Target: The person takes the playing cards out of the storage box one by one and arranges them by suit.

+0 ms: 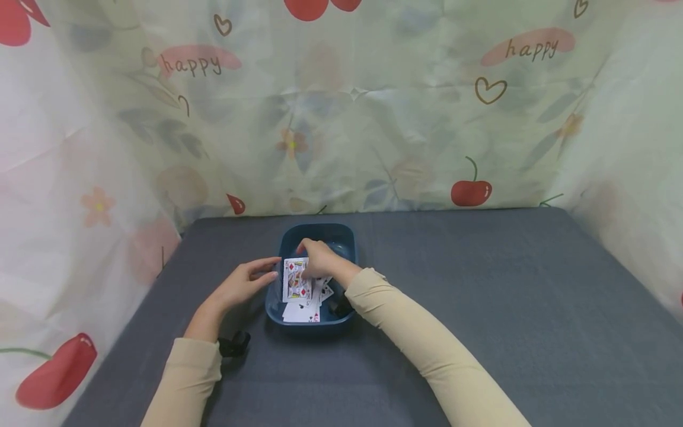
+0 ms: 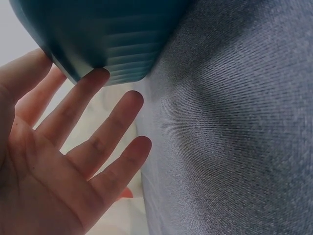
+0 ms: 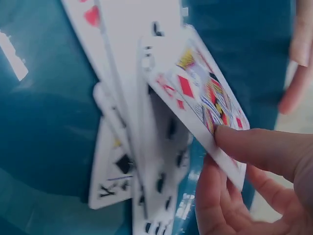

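Note:
A dark blue plastic basin (image 1: pixel 309 330) holds a loose pile of playing cards (image 1: pixel 300 313). My right hand (image 1: pixel 322 260) reaches into it and pinches a king of diamonds (image 3: pixel 208 93) between thumb and fingers. That card tilts above the others in the right wrist view; a black king (image 3: pixel 113 183) pokes out from under the pile. At the basin's left side, my left hand (image 1: pixel 242 286) has its fingers spread and fairly straight. In the left wrist view its fingertips (image 2: pixel 101 74) come right up to the basin's outer wall.
Dark grey cloth (image 1: pixel 469 308) covers the table. Behind it hangs a patterned curtain (image 1: pixel 352 148) with cherries and flowers, and more of it lines both sides. A black wrist camera (image 1: pixel 233 344) sits by the left cuff.

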`<action>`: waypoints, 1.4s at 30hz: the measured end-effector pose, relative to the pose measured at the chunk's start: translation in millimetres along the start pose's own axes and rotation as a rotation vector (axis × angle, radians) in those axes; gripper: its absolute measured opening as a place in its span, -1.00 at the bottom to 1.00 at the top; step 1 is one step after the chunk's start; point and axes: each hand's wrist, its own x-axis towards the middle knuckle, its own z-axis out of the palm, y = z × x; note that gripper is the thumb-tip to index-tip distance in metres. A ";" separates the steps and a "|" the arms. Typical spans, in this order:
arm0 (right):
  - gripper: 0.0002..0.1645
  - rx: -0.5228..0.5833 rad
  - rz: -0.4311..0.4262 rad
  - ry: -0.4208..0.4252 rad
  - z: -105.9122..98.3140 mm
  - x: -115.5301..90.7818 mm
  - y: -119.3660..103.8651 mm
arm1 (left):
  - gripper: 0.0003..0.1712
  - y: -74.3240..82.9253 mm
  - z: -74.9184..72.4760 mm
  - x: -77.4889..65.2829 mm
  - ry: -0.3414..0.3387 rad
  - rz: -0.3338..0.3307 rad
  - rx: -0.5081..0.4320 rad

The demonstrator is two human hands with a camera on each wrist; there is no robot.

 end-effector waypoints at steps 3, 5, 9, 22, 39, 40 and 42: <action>-0.50 0.039 -0.035 -0.015 -7.0 -1.8 -1.7 | -0.44 -0.1 0.2 0.4 0.000 0.007 0.001; -0.56 0.067 -0.051 -0.030 -12.8 -3.7 -3.0 | -0.43 -0.3 0.1 0.4 -0.001 0.013 0.003; -0.67 0.120 -0.071 -0.048 -23.8 -8.7 -4.1 | -0.43 -0.9 -0.2 0.3 -0.001 0.021 0.000; -0.71 0.264 -0.144 -0.009 -58.9 -26.5 15.6 | -0.46 0.6 0.8 -0.5 0.018 -0.011 0.023; -0.66 0.442 -0.077 0.075 -92.0 -59.4 72.6 | -0.45 0.0 4.0 -0.3 0.035 -0.029 0.020; -0.65 0.459 -0.073 0.087 -93.1 -61.1 76.0 | -0.45 -0.2 4.1 -0.4 0.035 -0.031 0.018; -0.63 0.485 -0.069 0.113 -95.4 -63.7 83.0 | -0.45 -0.7 4.0 -0.4 0.036 -0.029 0.015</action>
